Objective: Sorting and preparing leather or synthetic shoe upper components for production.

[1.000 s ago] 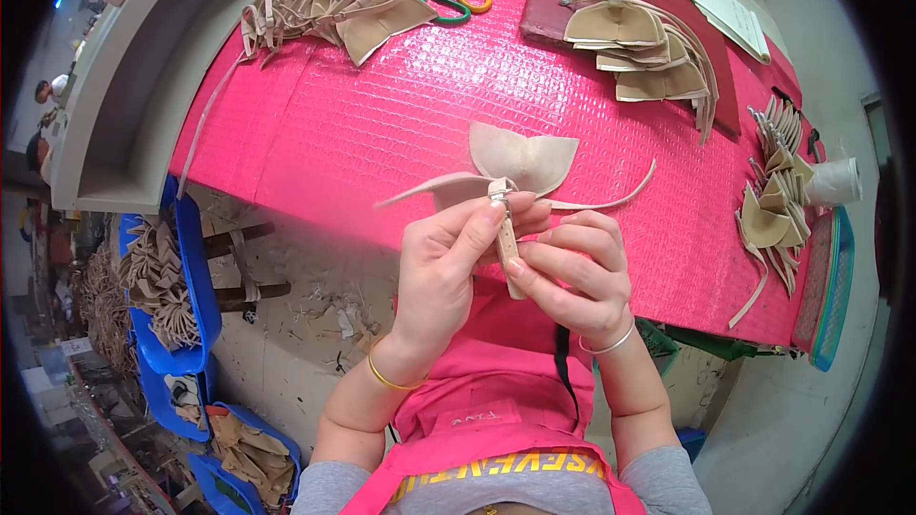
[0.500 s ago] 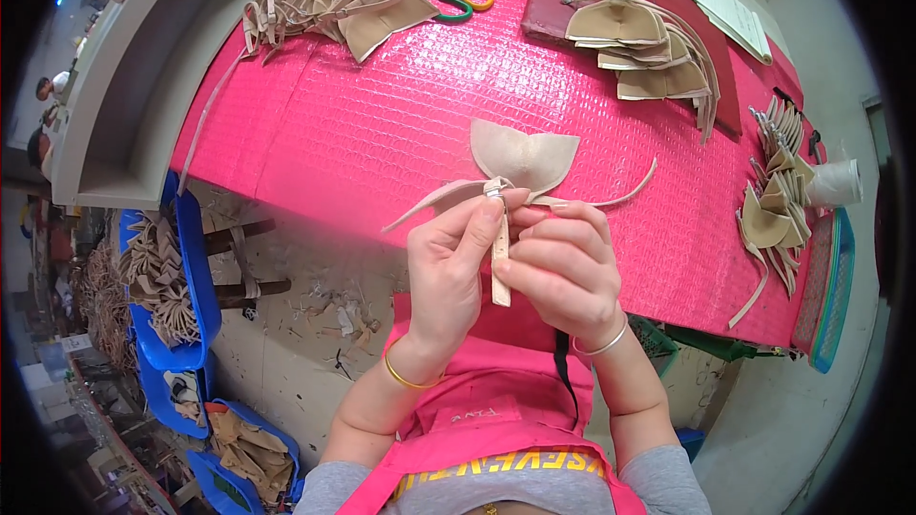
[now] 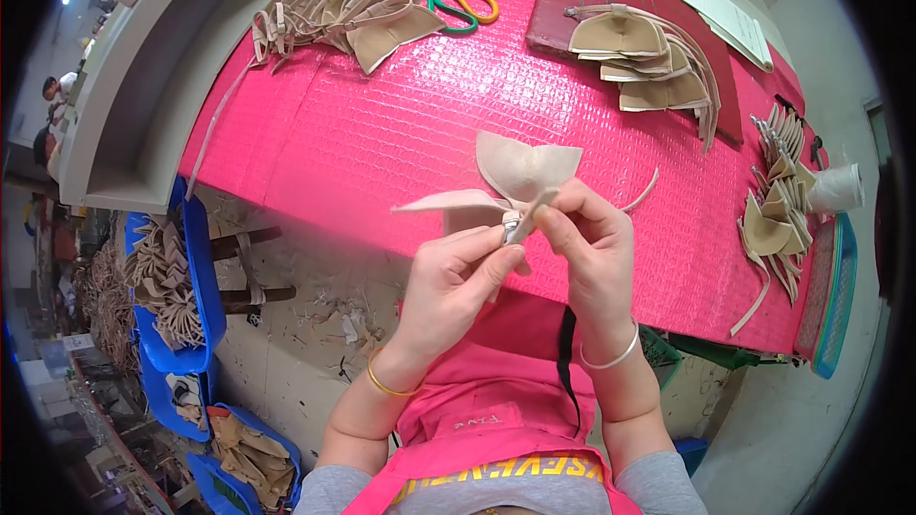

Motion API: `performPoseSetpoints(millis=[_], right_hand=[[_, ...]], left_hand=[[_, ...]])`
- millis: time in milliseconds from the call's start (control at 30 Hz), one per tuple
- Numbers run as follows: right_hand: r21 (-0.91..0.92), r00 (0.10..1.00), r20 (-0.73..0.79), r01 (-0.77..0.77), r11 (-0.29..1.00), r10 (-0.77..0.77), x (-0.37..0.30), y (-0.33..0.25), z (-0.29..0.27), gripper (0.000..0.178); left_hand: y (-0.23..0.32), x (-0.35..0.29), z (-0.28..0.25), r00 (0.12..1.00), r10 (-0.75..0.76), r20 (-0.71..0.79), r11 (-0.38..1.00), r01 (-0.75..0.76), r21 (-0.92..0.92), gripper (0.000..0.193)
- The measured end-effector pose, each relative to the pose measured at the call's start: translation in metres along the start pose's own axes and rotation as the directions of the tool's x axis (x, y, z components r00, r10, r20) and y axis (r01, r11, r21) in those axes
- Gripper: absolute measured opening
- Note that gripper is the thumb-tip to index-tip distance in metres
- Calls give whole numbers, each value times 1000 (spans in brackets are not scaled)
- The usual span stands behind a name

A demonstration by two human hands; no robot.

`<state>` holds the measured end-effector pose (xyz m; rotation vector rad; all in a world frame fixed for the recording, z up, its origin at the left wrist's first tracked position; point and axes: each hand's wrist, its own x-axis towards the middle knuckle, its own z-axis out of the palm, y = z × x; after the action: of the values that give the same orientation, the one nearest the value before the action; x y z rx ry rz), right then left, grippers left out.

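Observation:
A beige leather sandal piece point(image 3: 528, 168), shaped like two joined wings with thin straps, lies on the pink table in front of me. My left hand point(image 3: 456, 281) is closed, thumb and fingers pinching the strap beside a small silver buckle point(image 3: 511, 227). Between the thumb and fingers of my right hand point(image 3: 596, 243) is the short strap end point(image 3: 536, 213), bent up and away from the buckle. One long strap point(image 3: 448, 200) points out to the left above my left hand; another shows past my right hand. Whether the strap passes through the buckle is hidden.
On the pink table point(image 3: 382, 143) sit scissors point(image 3: 460, 10) and a heap of beige pieces point(image 3: 334, 14) at the far left. More pieces point(image 3: 625, 38) lie on a dark red board point(image 3: 563, 0). A thread spool point(image 3: 836, 188) stands right; blue bins point(image 3: 205, 277) hang left.
My right hand has moved up and lifted the strap end, which hung downward before. My left hand has stayed near the buckle, slightly lower.

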<state>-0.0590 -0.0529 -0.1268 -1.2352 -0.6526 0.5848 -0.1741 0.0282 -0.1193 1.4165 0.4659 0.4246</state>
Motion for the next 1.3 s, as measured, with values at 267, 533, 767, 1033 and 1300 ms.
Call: performPoseSetpoints(millis=[267, 533, 767, 1033, 1300], right_hand=[[520, 805, 369, -593, 615, 465, -16, 0, 9, 11], [520, 793, 321, -604, 604, 518, -4, 20, 6, 14], [482, 785, 298, -615, 624, 543, -1, 33, 5, 10], [418, 796, 273, -604, 679, 540, 4, 44, 3, 14], [30, 920, 260, -312, 950, 294, 19, 47, 7, 9]], left_hand=[[-13, 3, -12, 989, -35, -145, 996, 47, 80, 22], [-29, 18, -17, 991, 93, -101, 994, -87, 62, 36], [-34, 16, -15, 956, 171, -241, 923, -70, 379, 22], [-40, 15, -13, 880, 447, -163, 740, -261, 620, 10], [-42, 18, -30, 896, 445, 4, 702, -351, 619, 10]])
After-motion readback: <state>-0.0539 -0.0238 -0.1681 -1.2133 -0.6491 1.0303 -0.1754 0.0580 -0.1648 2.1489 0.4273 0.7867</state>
